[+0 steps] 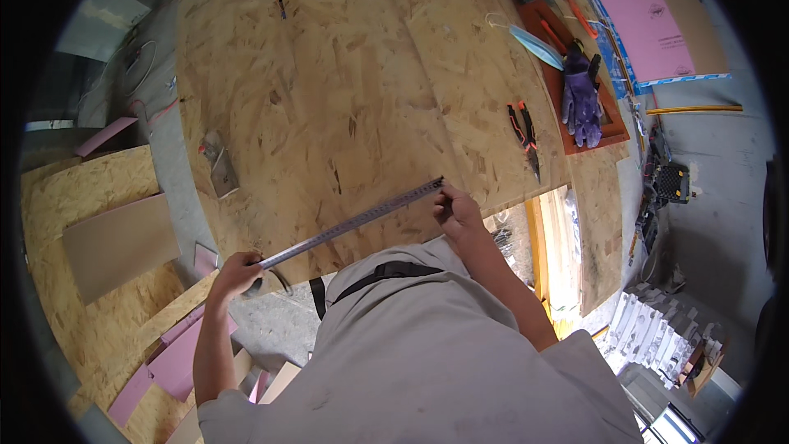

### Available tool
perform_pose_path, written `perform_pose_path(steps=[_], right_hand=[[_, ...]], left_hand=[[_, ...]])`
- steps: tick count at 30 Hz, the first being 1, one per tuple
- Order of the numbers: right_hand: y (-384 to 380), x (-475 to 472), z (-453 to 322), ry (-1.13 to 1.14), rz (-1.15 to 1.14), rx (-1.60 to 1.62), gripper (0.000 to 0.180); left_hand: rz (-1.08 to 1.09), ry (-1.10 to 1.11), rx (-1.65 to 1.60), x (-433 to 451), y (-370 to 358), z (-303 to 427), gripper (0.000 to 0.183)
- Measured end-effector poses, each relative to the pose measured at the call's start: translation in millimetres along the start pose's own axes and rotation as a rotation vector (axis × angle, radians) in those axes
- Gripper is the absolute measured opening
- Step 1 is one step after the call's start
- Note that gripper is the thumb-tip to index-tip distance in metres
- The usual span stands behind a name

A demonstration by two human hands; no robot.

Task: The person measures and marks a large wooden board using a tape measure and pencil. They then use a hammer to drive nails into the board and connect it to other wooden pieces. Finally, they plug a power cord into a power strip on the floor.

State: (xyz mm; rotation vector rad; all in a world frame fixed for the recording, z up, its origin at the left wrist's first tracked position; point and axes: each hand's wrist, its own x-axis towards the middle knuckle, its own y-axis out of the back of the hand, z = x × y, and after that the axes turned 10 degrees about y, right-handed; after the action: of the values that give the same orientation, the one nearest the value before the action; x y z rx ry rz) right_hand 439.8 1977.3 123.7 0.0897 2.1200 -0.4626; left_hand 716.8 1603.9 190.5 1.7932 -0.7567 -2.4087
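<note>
A metal tape measure blade (351, 224) stretches slantwise across the near part of an OSB worktop (370, 105). My left hand (237, 274) grips the tape at its lower left end, by the worktop's edge; the dark case shows only partly under the fingers. At the other end, my right hand (457, 209) pinches the blade's hooked tip between thumb and fingers. Long-nose pliers (526, 135) with black and red handles lie to the right of that hand. A clear plastic bottle (219, 164) rests on its side at the worktop's left.
On the right, a purple work glove (580, 102) lies over a reddish-brown frame (610, 135), beside a blue face mask (536, 46). Pink-faced boards (641, 18) stand beyond. Board offcuts (123, 243) lie at lower left. A thin pen-like tool (282, 3) sits at the far side.
</note>
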Motion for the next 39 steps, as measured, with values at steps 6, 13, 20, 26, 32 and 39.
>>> perform_pose_path(steps=[6,13,20,26,32,39], right_hand=[[5.8,7.0,-5.1,0.045,0.22,-0.169,0.023],[12.3,4.3,-2.4,0.157,0.201,-0.365,0.027],[6.7,3.7,-1.3,0.279,0.216,-0.473,0.028],[6.6,4.1,-2.8,0.306,0.205,-0.497,0.028],[9.4,8.0,-1.5,0.31,0.214,-0.497,0.027],[8.8,9.6,0.0,0.225,0.155,-0.381,0.025]], left_hand=[[-0.113,-0.102,0.229,33.1,7.8,23.1,0.022],[-0.054,-0.099,0.367,50.7,-2.0,56.0,0.024],[-0.017,-0.092,0.424,40.2,-4.3,71.1,0.025],[0.007,-0.088,0.45,43.0,-7.5,71.7,0.024],[0.039,-0.123,0.427,47.1,-10.2,64.8,0.024],[-0.054,-0.127,0.332,40.8,-6.2,58.2,0.032]])
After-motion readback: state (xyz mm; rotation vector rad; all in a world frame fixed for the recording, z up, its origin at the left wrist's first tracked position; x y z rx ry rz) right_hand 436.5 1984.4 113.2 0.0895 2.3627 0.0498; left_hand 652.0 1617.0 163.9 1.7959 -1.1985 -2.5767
